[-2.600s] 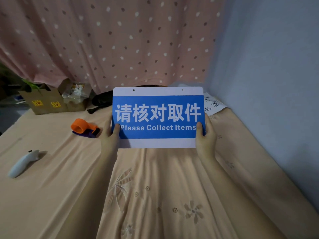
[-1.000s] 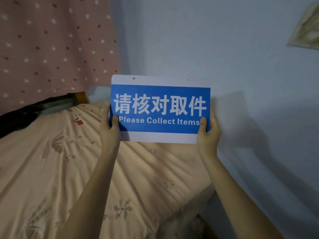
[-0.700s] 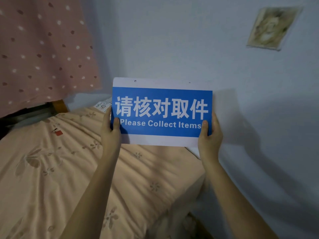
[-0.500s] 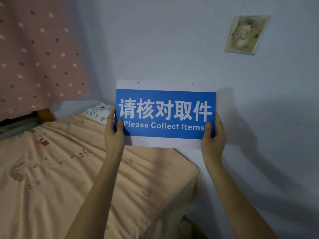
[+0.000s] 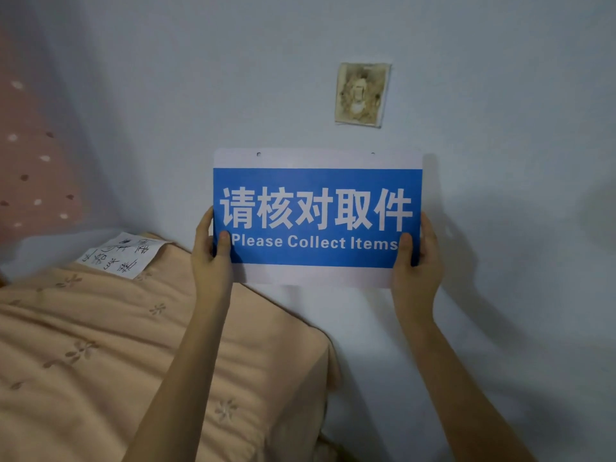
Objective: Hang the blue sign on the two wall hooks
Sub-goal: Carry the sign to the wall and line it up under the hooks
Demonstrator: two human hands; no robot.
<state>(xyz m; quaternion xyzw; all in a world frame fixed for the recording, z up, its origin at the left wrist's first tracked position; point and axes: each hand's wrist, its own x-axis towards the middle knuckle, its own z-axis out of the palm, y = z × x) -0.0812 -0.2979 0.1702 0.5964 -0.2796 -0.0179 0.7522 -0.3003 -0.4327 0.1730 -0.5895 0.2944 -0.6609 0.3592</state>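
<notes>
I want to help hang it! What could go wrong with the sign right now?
1. The sign has two tiny holes at its top edge. No hooks show, so lining them up could be fiddly.
2. The left hand and right hand pinch only the bottom corners, so the top might tip or slip.
3. A stained patch sits just above; the sign may bump it.
</notes>
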